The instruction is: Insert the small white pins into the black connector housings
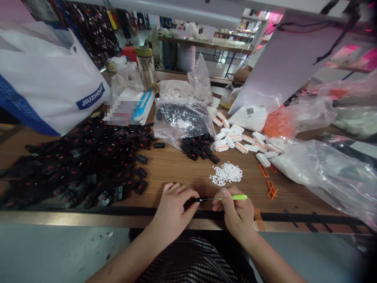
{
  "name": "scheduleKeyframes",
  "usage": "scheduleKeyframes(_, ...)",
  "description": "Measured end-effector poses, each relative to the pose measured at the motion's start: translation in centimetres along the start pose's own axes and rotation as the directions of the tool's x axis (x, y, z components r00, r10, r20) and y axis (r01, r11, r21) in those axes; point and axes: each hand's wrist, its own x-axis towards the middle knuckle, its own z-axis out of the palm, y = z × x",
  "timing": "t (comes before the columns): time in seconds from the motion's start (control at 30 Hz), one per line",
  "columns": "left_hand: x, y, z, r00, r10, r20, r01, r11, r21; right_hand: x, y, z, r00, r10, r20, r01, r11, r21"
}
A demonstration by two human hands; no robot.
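Near the front edge of the wooden table, my left hand [176, 204] is closed around a small black plastic part [196, 199], mostly hidden by the fingers. My right hand [237, 210] grips a thin tool with a bright green handle [240, 197], which looks like a small screwdriver or pick. Its metal shaft points left and the tip meets the black part. Just beyond my hands lies a pile of tiny white pegs [226, 173]. A heap of black plastic parts [97, 157], many with red marks, spreads to the left.
White cases with orange strips [235, 137] lie behind the pegs. Orange frames [271, 190] rest at the right. Clear bags [324, 169] crowd the right side. A bag of black parts [184, 118], a bottle [145, 67] and a white bag [50, 74] stand farther back.
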Motion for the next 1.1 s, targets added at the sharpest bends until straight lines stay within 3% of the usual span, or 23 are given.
scheduleKeyframes(0.4,0.0,-0.2,0.0,1.0,-0.009,0.004,0.009,1.0,0.007,-0.1,-0.6,-0.9,0.965,-0.211,0.156,0.245,0.939,-0.242)
scheduleKeyframes(0.5,0.0,-0.1,-0.1,1.0,-0.01,0.008,0.01,1.0,0.002,0.1,-1.6,-1.0,0.92,-0.282,0.273,0.364,0.873,-0.325)
scheduleKeyframes(0.63,0.0,0.3,0.0,1.0,-0.004,0.005,0.004,1.0,0.007,0.4,-2.1,-1.0,0.832,-0.404,0.38,0.526,0.791,-0.311)
scheduleKeyframes(0.7,0.0,0.4,0.0,1.0,0.005,0.016,-0.005,0.999,0.045,0.5,-1.5,-1.2,0.866,-0.408,0.289,0.482,0.833,-0.27)
scheduleKeyframes(0.8,0.1,-0.1,-1.1,1.0,-0.003,0.007,0.001,0.981,0.194,0.4,0.0,-1.8,0.956,-0.283,-0.074,0.277,0.957,-0.083)
scheduleKeyframes(0.87,0.0,-1.1,-2.8,0.998,-0.026,-0.049,0.042,0.932,0.359,0.4,0.9,-2.2,0.947,-0.175,-0.271,0.2,0.977,0.069)
scheduleKeyframes(0.97,-0.2,-2.6,-6.2,0.984,-0.058,-0.171,0.153,0.773,0.616,0.3,1.7,-2.3,0.922,-0.118,-0.37,0.177,0.976,0.13)
scheduleKeyframes(1.03,0.1,-3.2,-7.8,0.964,-0.063,-0.26,0.232,0.678,0.697,0.3,1.9,-2.1,0.917,-0.101,-0.386,0.159,0.98,0.122)
scheduleKeyframes(1.1,1.4,-3.1,-8.1,0.951,-0.007,-0.308,0.229,0.682,0.694,0.3,2.0,-2.0,0.92,-0.082,-0.382,0.139,0.982,0.124)
